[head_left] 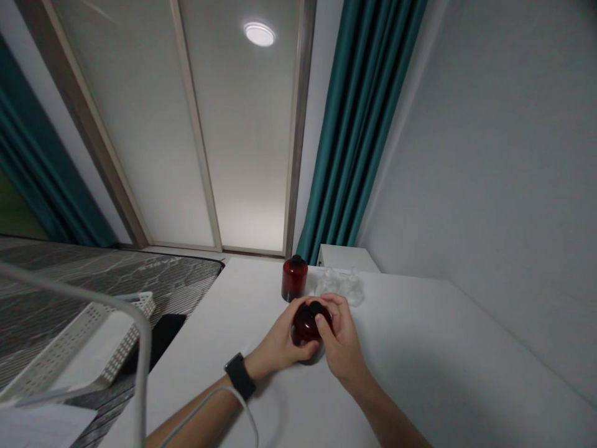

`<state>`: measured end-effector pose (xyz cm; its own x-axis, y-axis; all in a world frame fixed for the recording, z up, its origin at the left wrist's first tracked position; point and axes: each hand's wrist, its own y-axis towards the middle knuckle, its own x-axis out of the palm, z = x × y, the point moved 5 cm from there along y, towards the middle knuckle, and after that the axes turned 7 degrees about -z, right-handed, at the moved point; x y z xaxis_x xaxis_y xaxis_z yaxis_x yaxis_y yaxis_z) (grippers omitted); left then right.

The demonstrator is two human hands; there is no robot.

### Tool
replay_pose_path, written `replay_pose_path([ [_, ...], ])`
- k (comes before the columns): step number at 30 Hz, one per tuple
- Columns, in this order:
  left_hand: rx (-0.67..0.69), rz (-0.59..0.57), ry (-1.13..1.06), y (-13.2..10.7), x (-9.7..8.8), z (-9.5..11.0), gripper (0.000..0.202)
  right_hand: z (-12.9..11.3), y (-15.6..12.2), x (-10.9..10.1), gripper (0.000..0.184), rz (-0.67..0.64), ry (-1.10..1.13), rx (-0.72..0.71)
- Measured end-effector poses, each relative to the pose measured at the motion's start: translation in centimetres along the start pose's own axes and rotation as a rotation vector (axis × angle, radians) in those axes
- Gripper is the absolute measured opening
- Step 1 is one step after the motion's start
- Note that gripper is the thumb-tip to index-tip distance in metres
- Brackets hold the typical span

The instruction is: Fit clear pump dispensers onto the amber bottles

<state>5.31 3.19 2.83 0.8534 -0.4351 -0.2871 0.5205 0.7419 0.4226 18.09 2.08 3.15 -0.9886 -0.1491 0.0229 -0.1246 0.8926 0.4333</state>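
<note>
Dark-red bottle (pixel 304 323) is being clasped between the curled left hand (pixel 284 339) and the curled right hand (pixel 342 342); its shiny side could be slipping if their grip is loosening.

Illumination is dim and diffuse. A round light (pixel 260 34) glares on the pale panel (pixel 247 143). Soft shadow darkens the counter (pixel 401 336) at right; small highlights mark the held bottle (pixel 304 322). Wide-angle distortion tilts outer verticals.

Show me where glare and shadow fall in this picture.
Head view: a round light glares on the pale sliding door; head view: a soft shadow greys the white table right of the right hand; head view: small highlights dot the held dark-red bottle.
</note>
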Motion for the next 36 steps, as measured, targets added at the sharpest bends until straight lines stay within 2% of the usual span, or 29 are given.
replay_pose_path([
  [4, -0.019, -0.042, 0.046, -0.1, -0.3, -0.2, 0.076, 0.1, 0.4, -0.7, 0.033, -0.032, -0.012, -0.017],
  [7, 0.028, -0.037, 0.076, -0.2, -0.9, 0.3, 0.076, 0.3, 0.7, -1.5, 0.033, -0.039, -0.014, 0.008],
  [10, 0.093, 0.078, 0.138, 0.0, -1.8, 1.3, 0.052, 0.5, 0.9, -2.1, 0.036, -0.052, -0.029, 0.068],
  [13, 0.103, 0.202, 0.217, 0.3, -2.1, 2.0, 0.026, 0.5, 1.2, -2.3, 0.039, -0.144, -0.018, 0.107],
  [17, 0.061, 0.237, 0.237, 0.8, -1.9, 2.3, 0.014, 0.4, 1.5, -2.8, 0.047, -0.322, 0.022, 0.133],
  [20, 0.026, 0.194, 0.246, 1.5, -2.1, 2.6, 0.013, 0.5, 1.5, -3.2, 0.061, -0.452, 0.023, 0.136],
  [23, -0.022, 0.086, 0.322, 2.4, -2.4, 3.3, 0.019, 0.7, 1.4, -3.2, 0.072, -0.495, 0.029, 0.116],
  [26, -0.041, 0.046, 0.430, 3.1, -2.6, 3.9, 0.024, 1.0, 1.3, -3.0, 0.083, -0.458, 0.006, 0.111],
  [29, -0.021, 0.029, 0.420, 3.3, -2.6, 4.3, 0.021, 1.3, 1.3, -2.9, 0.092, -0.393, -0.043, 0.123],
  [36, 0.041, -0.046, 0.280, 3.7, -3.0, 5.1, 0.016, 1.2, 1.0, -2.8, 0.084, -0.364, -0.029, 0.149],
])
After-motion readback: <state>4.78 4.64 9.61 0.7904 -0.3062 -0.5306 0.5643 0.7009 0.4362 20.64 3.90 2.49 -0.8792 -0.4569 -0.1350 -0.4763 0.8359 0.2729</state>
